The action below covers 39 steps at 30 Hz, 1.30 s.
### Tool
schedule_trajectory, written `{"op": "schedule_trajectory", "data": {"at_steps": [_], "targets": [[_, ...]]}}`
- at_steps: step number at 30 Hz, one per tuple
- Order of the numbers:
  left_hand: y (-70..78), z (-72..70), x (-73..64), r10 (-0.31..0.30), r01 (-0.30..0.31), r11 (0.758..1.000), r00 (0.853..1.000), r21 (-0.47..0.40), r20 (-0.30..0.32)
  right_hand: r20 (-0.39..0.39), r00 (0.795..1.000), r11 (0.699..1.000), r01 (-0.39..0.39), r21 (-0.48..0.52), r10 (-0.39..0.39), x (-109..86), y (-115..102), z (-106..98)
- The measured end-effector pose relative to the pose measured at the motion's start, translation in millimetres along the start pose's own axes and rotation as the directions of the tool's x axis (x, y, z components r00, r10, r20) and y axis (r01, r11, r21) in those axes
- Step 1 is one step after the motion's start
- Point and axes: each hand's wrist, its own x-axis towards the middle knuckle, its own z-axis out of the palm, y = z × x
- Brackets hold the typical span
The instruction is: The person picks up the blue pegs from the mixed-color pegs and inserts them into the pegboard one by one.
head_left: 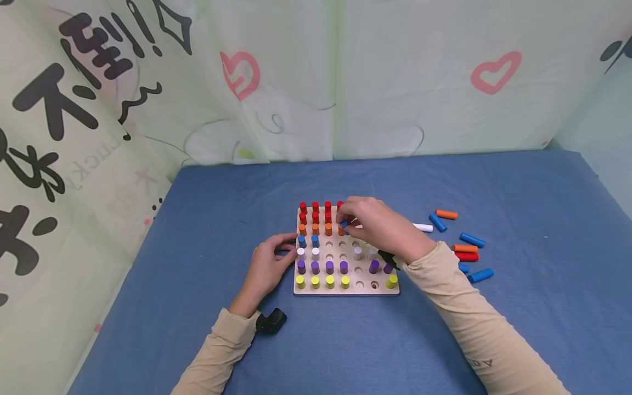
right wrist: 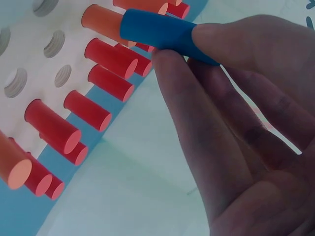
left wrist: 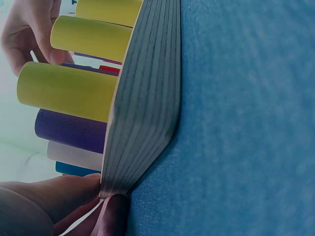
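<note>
A wooden pegboard (head_left: 345, 293) on the blue cloth carries rows of red (head_left: 328, 207), orange (head_left: 315, 229), blue (head_left: 315, 240), white (head_left: 357, 253), purple (head_left: 329, 267) and yellow pegs (head_left: 329, 282). Several holes in the blue, white, purple and yellow rows show bare. Over the orange row, my right hand (head_left: 377, 222) pinches a blue peg (right wrist: 157, 32) between thumb and fingertips, tilted above the board. My left hand (head_left: 269, 266) holds the board's left edge. Its thumb and fingertips meet the layered wood side (left wrist: 147, 98) in the left wrist view. The right hand covers the board's upper right part.
Loose pegs lie right of the board: blue (head_left: 472, 240), orange (head_left: 446, 214) and red (head_left: 466, 257), with a white peg (head_left: 423, 227) beside the right forearm. A patterned pale curtain (head_left: 375, 109) hangs behind the table. Black wrist gear (head_left: 271, 321) sits on the left wrist.
</note>
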Motion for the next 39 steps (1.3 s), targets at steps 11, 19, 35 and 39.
{"op": "schedule_trajectory", "data": {"at_steps": [11,19,35,39], "targets": [[-1.1,0.3,0.3,0.004,-0.004,1.0,1.0,-0.003,0.005,0.046,0.999,1.0,0.005,-0.004,-0.004,8.7,-3,4],[-1.7,0.4,0.5,0.003,-0.003,1.0,1.0,-0.008,0.005,0.09,0.996,1.0,-0.004,-0.013,0.005,15.3,-6,8],[-1.1,0.0,0.7,-0.002,0.002,1.0,1.0,-0.013,0.006,0.14,0.989,0.998,0.053,-0.041,-0.047,26.0,-10,18],[-1.3,0.5,0.6,-0.003,0.003,1.0,1.0,-0.018,0.001,0.147,0.988,0.996,0.064,-0.055,-0.055,28.5,-9,20]]}}
